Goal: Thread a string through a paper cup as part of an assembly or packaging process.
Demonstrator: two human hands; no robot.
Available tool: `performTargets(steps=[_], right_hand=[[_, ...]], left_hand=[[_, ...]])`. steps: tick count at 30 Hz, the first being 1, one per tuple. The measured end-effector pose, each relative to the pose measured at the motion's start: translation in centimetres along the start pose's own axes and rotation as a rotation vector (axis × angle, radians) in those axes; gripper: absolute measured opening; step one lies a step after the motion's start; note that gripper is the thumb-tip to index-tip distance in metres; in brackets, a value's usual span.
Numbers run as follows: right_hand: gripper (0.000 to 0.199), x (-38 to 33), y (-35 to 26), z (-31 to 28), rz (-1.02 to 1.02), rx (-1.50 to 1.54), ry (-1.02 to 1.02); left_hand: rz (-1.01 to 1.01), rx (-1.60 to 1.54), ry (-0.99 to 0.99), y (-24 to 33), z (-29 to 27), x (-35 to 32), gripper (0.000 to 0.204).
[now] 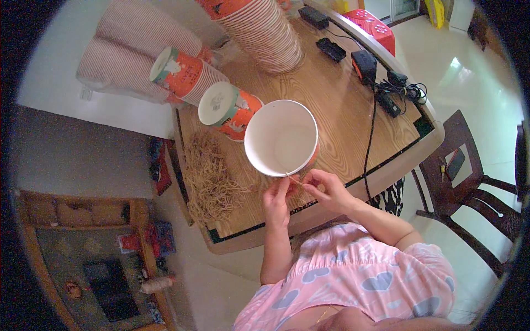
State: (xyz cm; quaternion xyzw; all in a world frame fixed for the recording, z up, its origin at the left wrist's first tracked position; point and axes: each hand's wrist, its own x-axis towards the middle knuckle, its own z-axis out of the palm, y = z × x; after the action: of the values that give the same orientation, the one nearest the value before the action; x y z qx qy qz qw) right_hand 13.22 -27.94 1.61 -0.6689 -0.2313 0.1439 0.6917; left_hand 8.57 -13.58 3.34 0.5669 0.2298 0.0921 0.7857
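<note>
A white-lined paper bucket (281, 135) stands at the near edge of the wooden table (339, 116), its open mouth facing up toward the camera. At its near rim, the left hand (277, 201) pinches a thin string (296, 181) between thumb and finger, and the right hand (326, 188) pinches it a little farther right. A loose heap of tan strands (212, 190) lies to the left. Close beside the bucket, beyond the heap, sits an orange-and-green tub (220, 106); a tall cup stack (270, 41) rises farther back. Black cables (402, 91) lie at the right.
</note>
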Motion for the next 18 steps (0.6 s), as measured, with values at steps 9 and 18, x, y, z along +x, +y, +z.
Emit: performTargets(steps=[9,18], right_hand=[[0.010,-0.1,-0.9,-0.3,0.051,0.026,-0.035],[0.009,-0.2,-0.5,-0.2,0.022,0.070,-0.091]], left_hand=[[0.033,0.056,-0.012,-0.7,0.3,0.3,0.011],[0.167,-0.006,0.094,-1.1,0.0,0.7,0.008]])
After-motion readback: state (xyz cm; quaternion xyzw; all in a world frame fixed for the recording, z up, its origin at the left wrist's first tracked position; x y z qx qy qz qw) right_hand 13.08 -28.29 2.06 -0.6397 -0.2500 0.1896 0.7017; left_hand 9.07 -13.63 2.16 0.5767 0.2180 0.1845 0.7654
